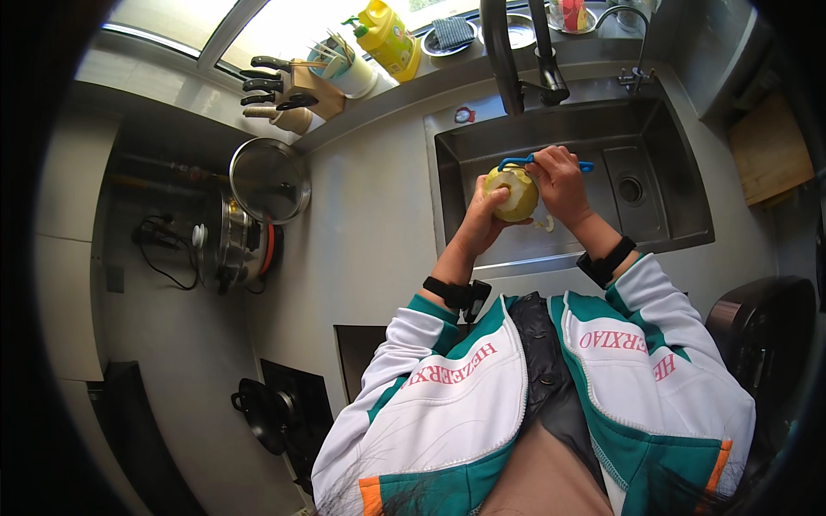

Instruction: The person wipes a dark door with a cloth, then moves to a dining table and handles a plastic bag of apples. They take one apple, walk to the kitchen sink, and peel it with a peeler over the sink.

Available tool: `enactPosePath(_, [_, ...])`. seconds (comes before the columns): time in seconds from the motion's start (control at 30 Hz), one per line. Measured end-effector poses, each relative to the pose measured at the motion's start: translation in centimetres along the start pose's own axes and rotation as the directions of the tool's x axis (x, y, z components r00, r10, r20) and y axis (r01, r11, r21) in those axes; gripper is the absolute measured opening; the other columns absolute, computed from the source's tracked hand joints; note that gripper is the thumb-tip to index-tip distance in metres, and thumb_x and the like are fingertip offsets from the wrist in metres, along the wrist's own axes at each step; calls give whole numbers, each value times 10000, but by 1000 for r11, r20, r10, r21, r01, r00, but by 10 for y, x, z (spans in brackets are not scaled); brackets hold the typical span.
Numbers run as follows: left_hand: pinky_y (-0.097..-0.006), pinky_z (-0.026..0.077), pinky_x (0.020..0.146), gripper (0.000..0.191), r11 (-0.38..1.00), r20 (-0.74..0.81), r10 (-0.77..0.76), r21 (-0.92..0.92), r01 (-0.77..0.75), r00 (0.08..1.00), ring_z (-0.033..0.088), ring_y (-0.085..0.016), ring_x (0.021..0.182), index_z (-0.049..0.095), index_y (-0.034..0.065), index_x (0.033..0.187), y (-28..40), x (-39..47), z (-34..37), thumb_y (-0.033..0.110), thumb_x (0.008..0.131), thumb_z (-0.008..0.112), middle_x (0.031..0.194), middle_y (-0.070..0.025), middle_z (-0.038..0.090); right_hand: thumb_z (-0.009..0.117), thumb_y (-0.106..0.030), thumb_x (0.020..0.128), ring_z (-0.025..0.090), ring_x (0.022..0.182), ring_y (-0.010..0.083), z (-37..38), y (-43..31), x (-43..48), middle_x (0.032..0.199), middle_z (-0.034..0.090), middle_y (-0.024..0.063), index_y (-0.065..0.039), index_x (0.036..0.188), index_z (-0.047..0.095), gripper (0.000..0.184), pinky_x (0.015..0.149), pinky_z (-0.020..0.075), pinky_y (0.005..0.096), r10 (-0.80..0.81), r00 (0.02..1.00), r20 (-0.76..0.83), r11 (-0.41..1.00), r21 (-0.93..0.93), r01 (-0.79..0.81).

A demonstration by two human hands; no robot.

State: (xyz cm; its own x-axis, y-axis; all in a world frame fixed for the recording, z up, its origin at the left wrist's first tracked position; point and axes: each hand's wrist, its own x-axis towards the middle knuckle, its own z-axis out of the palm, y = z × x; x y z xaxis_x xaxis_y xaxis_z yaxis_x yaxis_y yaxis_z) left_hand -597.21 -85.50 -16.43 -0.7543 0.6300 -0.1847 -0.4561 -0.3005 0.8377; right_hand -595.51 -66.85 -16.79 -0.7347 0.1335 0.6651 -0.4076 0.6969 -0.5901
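Observation:
Over the left part of a steel sink [574, 116], my left hand [481, 216] grips a round yellow-green fruit [524, 197], its thumb lying across a pale peeled patch. My right hand [563, 184] is closed around the handle of a blue peeler [513, 161]. The peeler's head touches the top of the fruit, where more pale flesh shows. A curl of peel [548, 224] appears just below the fruit; whether it hangs or lies in the sink I cannot tell. Fingers hide part of the fruit and most of the handle.
A dark faucet [503, 71] rises behind the sink; a slim tap [637, 71] stands right of it. Along the sill are a knife block [316, 90], a utensil holder [348, 74] and a yellow pump bottle [390, 42]. Leftward sit a glass lid [268, 180], an electric pot [235, 242] and a wok [258, 413].

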Motion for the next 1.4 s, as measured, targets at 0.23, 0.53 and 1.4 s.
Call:
enactPosePath(0.23, [-529, 584, 853, 573, 1000, -15, 12, 16, -12, 1000, 578, -320, 1150, 295, 112, 1259, 0, 1, -1, 281, 877, 687, 1253, -157, 449, 630, -74, 885, 604, 836, 331, 2, 5, -3, 863, 629, 138, -5, 930, 640, 84, 747, 474, 397, 210, 970, 121, 932, 274, -236])
enactPosePath(0.53, [-554, 560, 891, 597, 996, -35, 68, 58, -66, 997, 558, -344, 1176, 279, 126, 1282, -4, -1, -5, 240, 867, 692, 1285, -170, 443, 627, -73, 890, 623, 832, 344, 3, 3, -2, 883, 642, 164, 1, 942, 644, 92, 740, 495, 386, 257, 954, 154, 916, 276, -291])
enactPosePath(1.4, [-394, 536, 925, 670, 992, -84, 78, 102, -70, 993, 556, -211, 1150, 343, 142, 1337, 11, -5, -9, 71, 802, 739, 1229, -65, 499, 586, -142, 920, 587, 885, 347, -11, 32, -14, 893, 594, 128, -59, 919, 582, 83, 787, 450, 455, 181, 953, 242, 961, -248, -120])
